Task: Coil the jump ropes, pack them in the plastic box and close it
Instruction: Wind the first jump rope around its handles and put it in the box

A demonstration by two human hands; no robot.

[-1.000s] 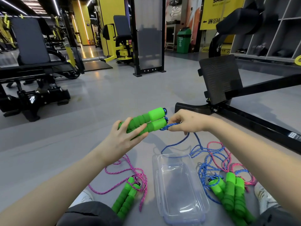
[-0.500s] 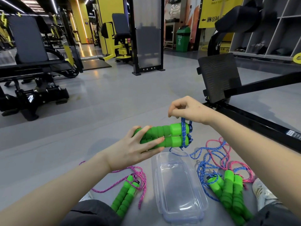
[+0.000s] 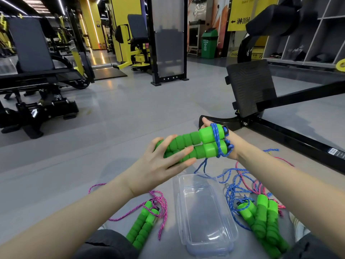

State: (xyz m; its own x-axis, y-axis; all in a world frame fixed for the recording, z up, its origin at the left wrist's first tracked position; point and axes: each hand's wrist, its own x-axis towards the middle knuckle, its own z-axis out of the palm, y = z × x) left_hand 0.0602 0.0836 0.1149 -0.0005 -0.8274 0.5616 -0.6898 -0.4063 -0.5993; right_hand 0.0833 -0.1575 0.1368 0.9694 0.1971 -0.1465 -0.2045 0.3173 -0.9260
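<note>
My left hand (image 3: 160, 163) grips a pair of green foam handles (image 3: 196, 144) held side by side above the floor. A blue rope (image 3: 219, 144) is wound round their right ends, and my right hand (image 3: 224, 141) holds it behind the handles, mostly hidden. The rope's loose part (image 3: 203, 165) hangs down to the floor. A clear plastic box (image 3: 205, 234) lies open below the handles. A pink rope with green handles (image 3: 143, 225) lies left of the box. More green handles (image 3: 261, 223) with tangled blue and pink rope (image 3: 242, 182) lie to its right.
I sit on a grey gym floor (image 3: 56, 174) with my knees at the bottom edge. A black machine frame (image 3: 291, 135) with a footplate (image 3: 250, 90) runs across the right. A black bench machine (image 3: 37, 101) stands at the far left.
The handles have swung from pointing up-right to nearly level. My right hand has carried the blue rope over and round their right ends, from in front to behind them.
</note>
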